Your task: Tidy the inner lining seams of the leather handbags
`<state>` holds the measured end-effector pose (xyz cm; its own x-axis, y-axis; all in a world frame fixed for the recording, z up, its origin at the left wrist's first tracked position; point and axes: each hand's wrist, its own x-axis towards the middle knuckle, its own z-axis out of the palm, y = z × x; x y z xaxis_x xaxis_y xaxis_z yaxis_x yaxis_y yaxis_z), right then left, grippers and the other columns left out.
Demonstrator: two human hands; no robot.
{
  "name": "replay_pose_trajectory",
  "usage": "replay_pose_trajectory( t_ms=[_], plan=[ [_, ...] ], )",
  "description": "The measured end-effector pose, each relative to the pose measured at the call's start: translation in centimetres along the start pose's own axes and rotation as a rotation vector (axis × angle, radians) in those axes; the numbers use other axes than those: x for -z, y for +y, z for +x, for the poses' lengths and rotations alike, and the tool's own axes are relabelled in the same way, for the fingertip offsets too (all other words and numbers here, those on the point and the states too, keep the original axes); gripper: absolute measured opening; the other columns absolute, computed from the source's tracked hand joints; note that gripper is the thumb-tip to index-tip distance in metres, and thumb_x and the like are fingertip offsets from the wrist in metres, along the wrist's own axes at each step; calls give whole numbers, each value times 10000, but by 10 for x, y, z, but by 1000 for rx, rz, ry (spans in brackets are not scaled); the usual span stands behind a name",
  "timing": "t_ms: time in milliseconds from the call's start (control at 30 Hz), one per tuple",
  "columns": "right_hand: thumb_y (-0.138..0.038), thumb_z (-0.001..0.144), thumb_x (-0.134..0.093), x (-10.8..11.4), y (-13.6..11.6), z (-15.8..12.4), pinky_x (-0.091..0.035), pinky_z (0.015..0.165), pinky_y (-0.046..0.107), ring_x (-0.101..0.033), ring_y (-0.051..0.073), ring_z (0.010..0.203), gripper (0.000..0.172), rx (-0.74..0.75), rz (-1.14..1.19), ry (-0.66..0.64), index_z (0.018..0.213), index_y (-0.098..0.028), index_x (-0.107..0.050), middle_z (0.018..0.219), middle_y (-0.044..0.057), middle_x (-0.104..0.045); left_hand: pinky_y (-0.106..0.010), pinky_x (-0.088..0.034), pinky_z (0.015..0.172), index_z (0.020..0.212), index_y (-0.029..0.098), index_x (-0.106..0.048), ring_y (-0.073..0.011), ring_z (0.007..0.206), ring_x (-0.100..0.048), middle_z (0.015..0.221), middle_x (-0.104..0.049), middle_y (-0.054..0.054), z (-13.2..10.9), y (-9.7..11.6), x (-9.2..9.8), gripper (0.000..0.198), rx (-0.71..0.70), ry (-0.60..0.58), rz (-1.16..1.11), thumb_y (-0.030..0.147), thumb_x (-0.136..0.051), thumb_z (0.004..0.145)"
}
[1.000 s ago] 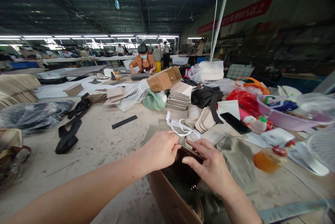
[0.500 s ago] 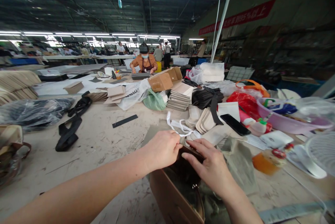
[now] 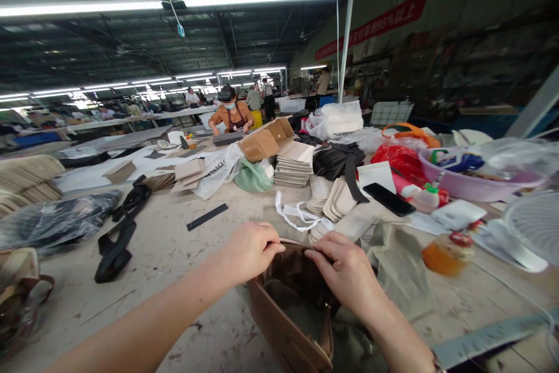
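Observation:
A brown handbag [image 3: 286, 323] stands on the table close to me, its mouth facing up and its dark lining showing. My left hand [image 3: 251, 251] pinches the far rim at its left corner, thumb inside and fingers outside. At the right part of that same rim, my right hand [image 3: 345, 265] is closed on the edge, with the thumb over the inner side. Small metal fittings glint on the near right side of the opening. The bag's lower part runs out of the picture.
Stacks of beige panels [image 3: 293, 163], white straps [image 3: 290, 216] and a black phone [image 3: 388, 198] lie beyond the bag. To the right are a jar of orange liquid [image 3: 449, 254] and a purple basin [image 3: 480, 184]. Black straps [image 3: 114, 248] lie left. A co-worker [image 3: 231, 114] sits across.
My hands have moved apart along the rim, the left one leftward, and the bag's mouth is wider. The camera view has tilted and shifted slightly.

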<state>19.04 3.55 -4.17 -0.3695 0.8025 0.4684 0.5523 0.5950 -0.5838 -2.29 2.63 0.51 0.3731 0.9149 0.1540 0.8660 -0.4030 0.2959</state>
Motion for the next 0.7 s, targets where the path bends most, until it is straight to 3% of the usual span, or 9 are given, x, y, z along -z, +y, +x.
replay_pose_trajectory(
  t_ms=[333,600,700],
  plan=[
    [-223,866,-553,2,-3,-6,-429,622,270,-551,172,711,196,11,-35,18,744,-212,-706,697,28,-568,-249,-404,618,693,179,-668,-150,669,-609,725,-679,-19,5,14,-5,202,80,33,110,260,-555,839],
    [-284,879,-533,4,-2,-6,-434,617,266,-566,168,704,233,-33,-79,-19,715,-219,-686,706,24,-572,-259,-422,645,679,180,-643,-160,688,-618,717,-668,-20,9,12,-13,204,95,61,111,261,-540,836],
    [-414,845,-585,11,-2,-6,-464,636,275,-597,176,726,229,-46,-100,-95,920,-229,-698,786,26,-622,-262,-421,643,687,182,-639,-161,686,-618,721,-669,-20,9,11,-14,200,92,78,116,261,-533,838]
  ],
)
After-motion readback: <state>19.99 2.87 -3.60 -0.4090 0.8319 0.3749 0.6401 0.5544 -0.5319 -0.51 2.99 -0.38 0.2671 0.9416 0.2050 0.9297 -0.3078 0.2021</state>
